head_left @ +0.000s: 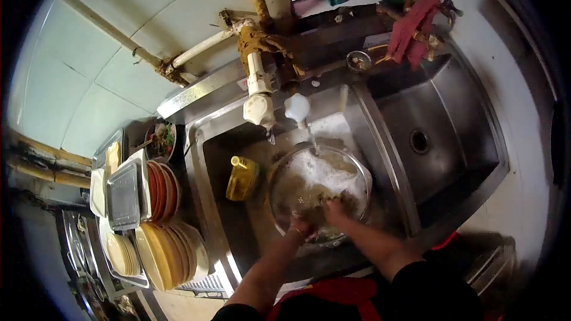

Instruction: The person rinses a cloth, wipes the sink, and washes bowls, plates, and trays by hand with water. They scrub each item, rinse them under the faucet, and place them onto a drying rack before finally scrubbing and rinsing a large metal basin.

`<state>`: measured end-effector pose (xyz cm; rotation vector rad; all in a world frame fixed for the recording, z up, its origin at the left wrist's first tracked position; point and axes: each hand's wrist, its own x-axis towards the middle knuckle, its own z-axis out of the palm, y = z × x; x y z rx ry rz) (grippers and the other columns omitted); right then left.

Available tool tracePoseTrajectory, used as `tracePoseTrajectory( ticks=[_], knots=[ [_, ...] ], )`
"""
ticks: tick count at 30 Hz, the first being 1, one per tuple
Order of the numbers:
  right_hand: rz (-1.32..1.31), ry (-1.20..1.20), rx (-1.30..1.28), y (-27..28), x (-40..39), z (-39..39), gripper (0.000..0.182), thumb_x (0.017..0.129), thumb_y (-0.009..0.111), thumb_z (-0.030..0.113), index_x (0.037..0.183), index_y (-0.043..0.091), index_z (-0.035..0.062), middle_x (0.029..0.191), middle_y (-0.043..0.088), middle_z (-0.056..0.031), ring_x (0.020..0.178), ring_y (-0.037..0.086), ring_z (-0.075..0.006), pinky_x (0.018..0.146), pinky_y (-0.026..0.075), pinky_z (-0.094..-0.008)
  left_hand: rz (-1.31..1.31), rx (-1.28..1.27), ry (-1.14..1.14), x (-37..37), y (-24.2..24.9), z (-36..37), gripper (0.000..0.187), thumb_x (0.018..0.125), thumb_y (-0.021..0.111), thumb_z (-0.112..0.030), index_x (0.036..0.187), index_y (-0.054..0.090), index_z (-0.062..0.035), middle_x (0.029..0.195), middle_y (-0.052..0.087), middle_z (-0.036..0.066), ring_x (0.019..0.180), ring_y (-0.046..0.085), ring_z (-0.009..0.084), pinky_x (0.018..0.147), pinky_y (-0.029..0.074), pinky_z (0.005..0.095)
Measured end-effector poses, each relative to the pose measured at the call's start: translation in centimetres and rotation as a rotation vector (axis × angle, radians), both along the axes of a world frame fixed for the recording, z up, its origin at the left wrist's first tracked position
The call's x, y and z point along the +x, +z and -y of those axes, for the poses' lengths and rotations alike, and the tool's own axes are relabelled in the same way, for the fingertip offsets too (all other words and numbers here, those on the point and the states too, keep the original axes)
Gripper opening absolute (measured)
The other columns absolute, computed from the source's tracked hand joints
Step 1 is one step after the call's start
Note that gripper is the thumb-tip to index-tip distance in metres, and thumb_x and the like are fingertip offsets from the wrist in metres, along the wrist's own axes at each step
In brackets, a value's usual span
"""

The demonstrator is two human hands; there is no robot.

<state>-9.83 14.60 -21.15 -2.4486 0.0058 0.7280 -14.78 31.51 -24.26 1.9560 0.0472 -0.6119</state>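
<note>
A round metal basin [271,189] of cloudy, foamy water [318,169] stands in the left compartment of a steel sink [217,220]. My left hand [302,226] reaches into the near left part of the basin. To its right, my right hand [335,205] dips into the water near the middle. Murky water and blur hide the fingers of both hands and anything they may hold. Water runs into the foam from a tap with a pale blue-white knob [297,107]. Left of the basin is a yellow bottle [241,179] with a pale cap.
Stacks of yellowish plates [160,255], red plates [159,190] and metal trays [125,196] crowd the left side. Another tap with a cream knob [259,110] overhangs the sink. A red cloth [414,30] hangs over pipes above the right compartment [458,125], near a small strainer cup [358,62].
</note>
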Motion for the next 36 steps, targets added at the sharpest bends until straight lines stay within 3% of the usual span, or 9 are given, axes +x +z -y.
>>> tracePoseTrajectory(
  ticks=[3, 8, 13, 17, 21, 22, 28, 33, 36],
  knots=[
    [0.138, -0.029, 0.513, 2.1, -2.4, -2.1, 0.029, 0.085, 0.053, 0.030, 0.099, 0.065, 0.0075, 0.101, 0.061, -0.0168, 0.096, 0.055, -0.0384, 0.088, 0.042, -0.0487, 0.284, 0.079, -0.539, 0.2, 1.2, 1.6, 0.014, 0.086, 0.053, -0.021, 0.095, 0.058, -0.0113, 0.075, 0.062, 0.006, 0.063, 0.057, 0.0232, 0.056, 0.046, 0.0363],
    [0.706, 0.463, 0.351, 4.5, -0.7, 0.2, 0.019, 0.080, 0.056, 0.022, 0.089, 0.063, 0.0073, 0.091, 0.062, -0.0125, 0.092, 0.055, -0.0318, 0.085, 0.043, -0.0400, 0.594, 0.038, -0.879, 0.9, 3.4, 1.3, 0.013, 0.085, 0.054, -0.020, 0.093, 0.058, -0.0110, 0.072, 0.063, 0.007, 0.059, 0.056, 0.0231, 0.053, 0.045, 0.0366],
    [0.122, 0.205, -0.174, 0.6, 4.8, 2.0, 0.012, 0.080, 0.053, 0.015, 0.088, 0.061, 0.0109, 0.094, 0.061, -0.0178, 0.078, 0.058, -0.0376, 0.070, 0.049, -0.0489, -0.753, -0.446, 0.109, -2.7, 12.4, 1.1, 0.017, 0.092, 0.050, -0.024, 0.091, 0.059, -0.0099, 0.066, 0.059, 0.005, 0.047, 0.050, 0.0179, 0.040, 0.038, 0.0332],
    [-0.027, -0.505, 0.526, 1.9, 4.2, 1.2, 0.021, 0.086, 0.056, 0.024, 0.101, 0.060, 0.0089, 0.092, 0.061, -0.0110, 0.079, 0.058, -0.0255, 0.069, 0.049, -0.0396, -0.611, -0.356, 0.468, -2.0, 13.3, -0.6, 0.024, 0.092, 0.052, -0.033, 0.091, 0.057, -0.0092, 0.065, 0.056, 0.003, 0.052, 0.051, 0.0137, 0.044, 0.039, 0.0299],
    [-0.430, -0.312, 0.974, 6.3, 0.7, -2.4, 0.033, 0.092, 0.053, 0.036, 0.107, 0.059, 0.0069, 0.093, 0.058, -0.0024, 0.079, 0.054, -0.0149, 0.071, 0.046, -0.0297, -0.598, -0.270, 0.534, -0.5, 11.7, 0.7, 0.035, 0.093, 0.047, -0.041, 0.088, 0.056, -0.0084, 0.060, 0.050, 0.000, 0.044, 0.043, 0.0130, 0.039, 0.034, 0.0303],
    [-0.409, -0.687, 0.938, 4.3, -1.3, -5.3, 0.036, 0.092, 0.052, 0.040, 0.102, 0.061, 0.0065, 0.085, 0.059, -0.0005, 0.077, 0.053, -0.0141, 0.069, 0.045, -0.0294, -0.632, -0.246, 0.537, -0.1, 11.9, 1.4, 0.040, 0.092, 0.047, -0.047, 0.087, 0.056, -0.0084, 0.059, 0.049, 0.000, 0.044, 0.042, 0.0129, 0.039, 0.033, 0.0305],
    [-0.118, -0.260, 0.552, 7.8, -3.2, -5.5, 0.048, 0.091, 0.050, 0.045, 0.104, 0.060, -0.0003, 0.102, 0.063, -0.0188, 0.095, 0.059, -0.0340, 0.082, 0.045, -0.0412, -0.654, -0.565, 0.958, -0.4, 6.5, 1.4, 0.059, 0.090, 0.046, -0.058, 0.119, 0.051, -0.0075, 0.106, 0.061, 0.013, 0.088, 0.059, 0.0274, 0.071, 0.050, 0.0380],
    [-0.144, -0.322, 0.736, 14.9, -2.7, -5.2, 0.057, 0.093, 0.043, 0.053, 0.107, 0.060, 0.0011, 0.101, 0.064, -0.0154, 0.094, 0.060, -0.0281, 0.083, 0.045, -0.0366, -0.405, -0.608, 0.919, 0.7, 5.4, 1.7, 0.047, 0.093, 0.047, -0.047, 0.115, 0.053, -0.0055, 0.103, 0.061, 0.011, 0.088, 0.058, 0.0248, 0.078, 0.048, 0.0369],
    [-0.201, -0.421, 1.072, 7.3, -3.7, -6.0, 0.049, 0.094, 0.047, 0.045, 0.111, 0.059, 0.0004, 0.100, 0.060, -0.0063, 0.092, 0.055, -0.0192, 0.083, 0.045, -0.0376, -0.263, -0.846, 0.899, 1.4, 6.4, 1.1, 0.029, 0.095, 0.051, -0.029, 0.108, 0.058, -0.0042, 0.092, 0.062, 0.007, 0.084, 0.057, 0.0199, 0.077, 0.047, 0.0341]
  ],
)
